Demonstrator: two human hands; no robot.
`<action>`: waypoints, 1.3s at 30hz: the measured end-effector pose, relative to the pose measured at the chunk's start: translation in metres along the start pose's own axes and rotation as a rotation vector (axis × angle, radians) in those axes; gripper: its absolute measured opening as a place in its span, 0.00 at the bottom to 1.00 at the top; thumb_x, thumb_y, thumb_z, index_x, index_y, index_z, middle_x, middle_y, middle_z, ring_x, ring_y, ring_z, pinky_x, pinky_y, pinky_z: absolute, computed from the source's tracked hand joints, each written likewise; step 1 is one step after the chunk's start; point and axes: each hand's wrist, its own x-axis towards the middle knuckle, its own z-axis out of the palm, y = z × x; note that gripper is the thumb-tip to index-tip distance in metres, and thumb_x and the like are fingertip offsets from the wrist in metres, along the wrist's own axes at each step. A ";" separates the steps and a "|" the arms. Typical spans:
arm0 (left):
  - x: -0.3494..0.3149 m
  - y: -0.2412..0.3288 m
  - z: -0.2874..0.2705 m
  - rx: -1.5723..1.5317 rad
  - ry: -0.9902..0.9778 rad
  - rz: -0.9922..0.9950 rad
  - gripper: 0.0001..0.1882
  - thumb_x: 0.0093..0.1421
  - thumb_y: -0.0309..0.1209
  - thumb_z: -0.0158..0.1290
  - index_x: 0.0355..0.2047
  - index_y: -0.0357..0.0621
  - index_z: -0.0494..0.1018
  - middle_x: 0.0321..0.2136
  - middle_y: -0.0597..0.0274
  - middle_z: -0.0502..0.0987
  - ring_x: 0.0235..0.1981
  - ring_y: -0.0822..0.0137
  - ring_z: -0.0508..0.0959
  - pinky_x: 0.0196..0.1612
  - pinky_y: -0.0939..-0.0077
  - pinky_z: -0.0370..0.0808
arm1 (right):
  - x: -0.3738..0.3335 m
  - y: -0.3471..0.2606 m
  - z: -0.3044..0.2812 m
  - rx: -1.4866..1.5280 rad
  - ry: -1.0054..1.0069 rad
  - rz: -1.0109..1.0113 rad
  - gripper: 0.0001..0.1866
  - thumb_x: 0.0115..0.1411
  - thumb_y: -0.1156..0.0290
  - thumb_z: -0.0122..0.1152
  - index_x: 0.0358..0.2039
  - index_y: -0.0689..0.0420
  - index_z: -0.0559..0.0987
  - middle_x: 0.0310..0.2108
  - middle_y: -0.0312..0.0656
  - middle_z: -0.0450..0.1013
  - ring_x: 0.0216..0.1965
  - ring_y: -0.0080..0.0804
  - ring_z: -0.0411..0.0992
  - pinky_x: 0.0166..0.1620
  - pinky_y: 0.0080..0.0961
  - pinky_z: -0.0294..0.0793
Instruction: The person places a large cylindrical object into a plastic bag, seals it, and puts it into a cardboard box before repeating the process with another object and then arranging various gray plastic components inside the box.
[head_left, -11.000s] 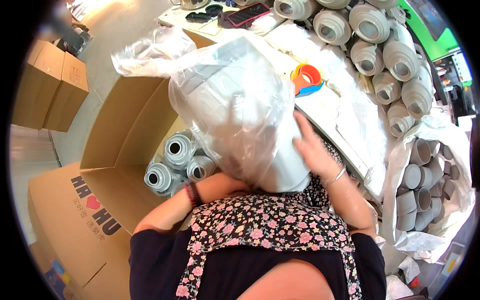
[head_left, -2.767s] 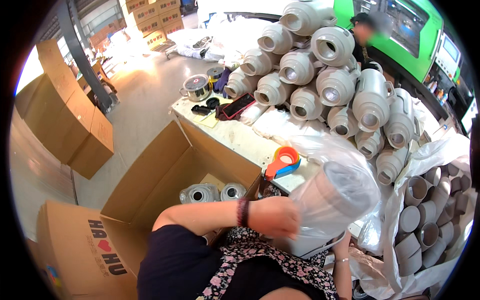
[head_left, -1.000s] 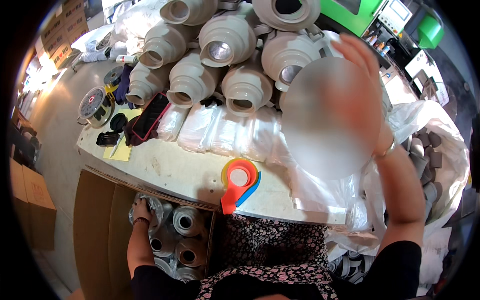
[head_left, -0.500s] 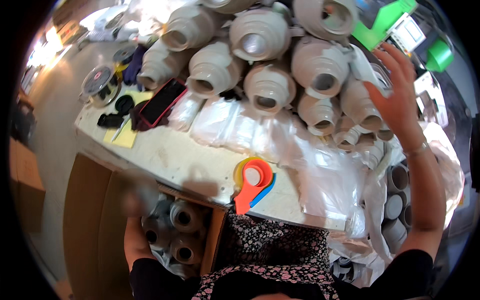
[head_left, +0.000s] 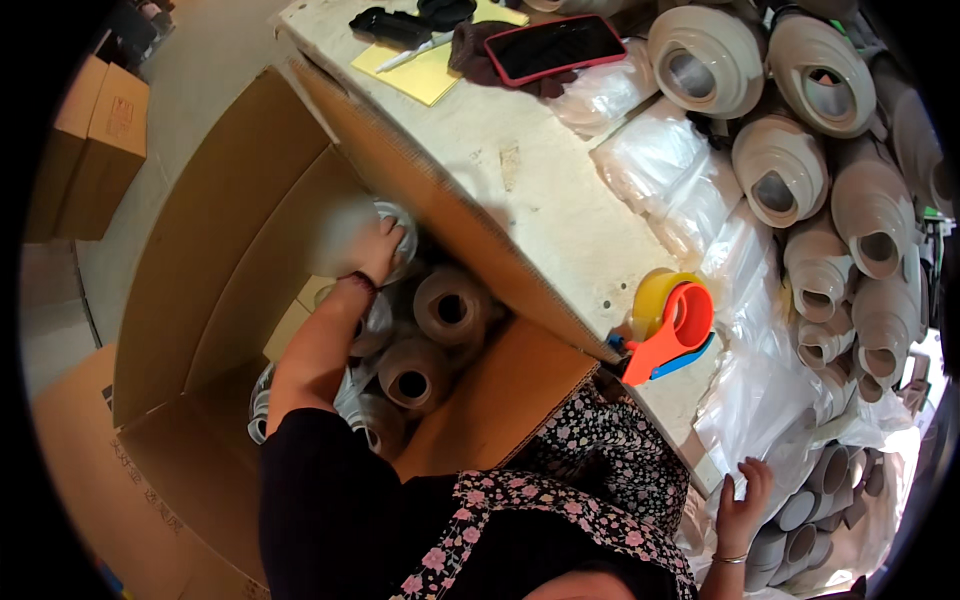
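Note:
My left hand reaches deep into a large open cardboard box, its fingers curled over the rim of a plastic-bagged tubular fitting. A pale blur covers part of that spot. Around it, several bagged fittings stand with their round openings facing up. Near the front right corner of the table, my right hand is raised with its fingers apart, holding nothing. Close to it lie clear plastic bags.
On the white table sit an orange tape dispenser, a phone and yellow paper. Grey-beige fittings are piled at the right, with grey rings lower down. Another carton stands on the floor at far left.
The view has swung left toward the box. My left hand has gone further into the box, among the fittings. My right hand has dropped from beside the pile to the table's front corner.

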 end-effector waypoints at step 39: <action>0.456 0.330 -0.493 -0.459 1.219 -0.073 0.20 0.51 0.36 0.52 0.46 0.51 0.74 0.32 0.50 0.79 0.38 0.52 0.79 0.46 0.62 0.74 | -0.114 0.014 0.086 0.501 0.002 0.282 0.35 0.42 0.53 0.70 0.52 0.49 0.73 0.58 0.55 0.58 0.60 0.57 0.53 0.59 0.52 0.53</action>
